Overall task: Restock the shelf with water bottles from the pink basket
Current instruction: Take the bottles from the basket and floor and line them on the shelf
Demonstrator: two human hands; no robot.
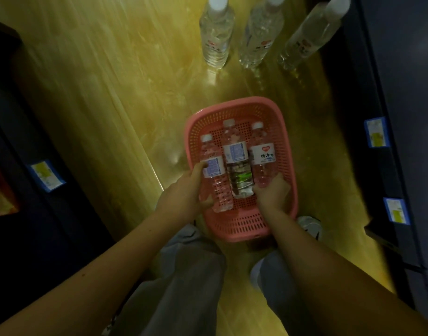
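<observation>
Dim aisle floor, pink basket: left hand gripping one bottle, right hand seemingly gripping another; slick, heavy-ish, best grabbed mid-body.

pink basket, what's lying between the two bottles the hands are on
In the head view, a third water bottle lies in the pink basket between the bottle under the left hand and the one under the right hand.

The basket sits on the floor and holds three bottles side by side. The left hand grips the left bottle; the right hand grips the right bottle. The middle bottle lies between both grips. Three upright bottles stand beyond the basket, well apart from both hands.
</observation>
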